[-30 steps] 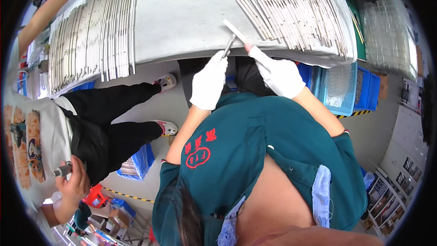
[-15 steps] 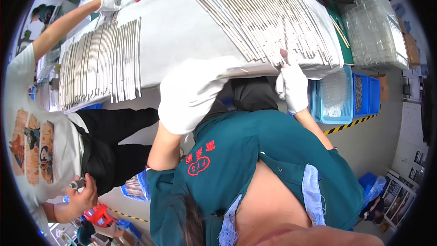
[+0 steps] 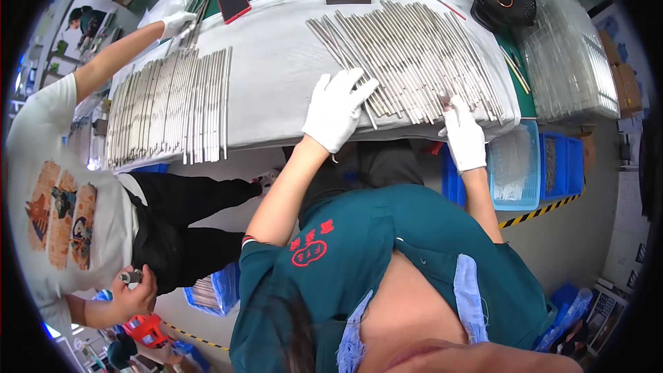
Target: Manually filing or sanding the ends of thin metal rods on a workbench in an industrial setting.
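While the left hand, lifted a moment ago, now lies flat, fingers apart, on the metal rods, the right hand stays pinched on one rod's near end.

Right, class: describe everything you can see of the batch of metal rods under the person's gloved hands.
The batch of metal rods is a wide row of thin, straight, silvery rods, steel by the look, lying flat side by side on a white cloth over the table. They fan slightly, running from the far side toward the near edge. The left hand, in a white glove, lies spread on the near ends; the right hand, also gloved, touches rods near the cloth's edge.
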{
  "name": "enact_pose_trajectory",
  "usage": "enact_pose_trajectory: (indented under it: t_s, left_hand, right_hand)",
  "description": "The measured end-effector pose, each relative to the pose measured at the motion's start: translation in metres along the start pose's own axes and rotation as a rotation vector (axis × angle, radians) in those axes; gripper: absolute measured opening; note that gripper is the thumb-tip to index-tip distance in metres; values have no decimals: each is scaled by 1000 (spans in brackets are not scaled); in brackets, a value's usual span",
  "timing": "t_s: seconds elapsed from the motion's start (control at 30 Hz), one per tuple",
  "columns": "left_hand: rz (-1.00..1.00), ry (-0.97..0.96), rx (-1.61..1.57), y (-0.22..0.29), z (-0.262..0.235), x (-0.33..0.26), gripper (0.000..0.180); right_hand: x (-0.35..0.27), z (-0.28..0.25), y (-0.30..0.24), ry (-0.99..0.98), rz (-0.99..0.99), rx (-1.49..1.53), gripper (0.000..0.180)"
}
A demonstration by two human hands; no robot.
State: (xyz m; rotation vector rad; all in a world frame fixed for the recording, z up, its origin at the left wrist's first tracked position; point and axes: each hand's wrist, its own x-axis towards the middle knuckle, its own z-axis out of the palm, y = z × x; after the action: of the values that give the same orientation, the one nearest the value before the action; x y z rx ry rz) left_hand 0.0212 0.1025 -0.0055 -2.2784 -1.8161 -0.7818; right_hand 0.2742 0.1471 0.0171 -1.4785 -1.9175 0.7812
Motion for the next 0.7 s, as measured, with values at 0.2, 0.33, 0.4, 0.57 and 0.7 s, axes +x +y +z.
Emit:
enact_pose_trajectory:
  t_s: [0.2,0.33,0.4,0.57,0.7]
  left_hand:
    - [-36,25,62,6,-2,2,35]
    - [-59,65,61,8,3,1,36]
    - [-93,132,33,9,2,3,37]
    - [-179,148,72,13,-1,1,38]
    - [-86,120,88,9,2,-2,38]
  right_hand:
    - [4,-2,-6,-26,-94,-116,28]
    - [1,3,-7,27,-48,102,29]
    - [4,7,3,68,-119,-40,31]
    - [4,8,-4,75,-78,108,28]
    - [10,4,-1,-119,64,-112,28]
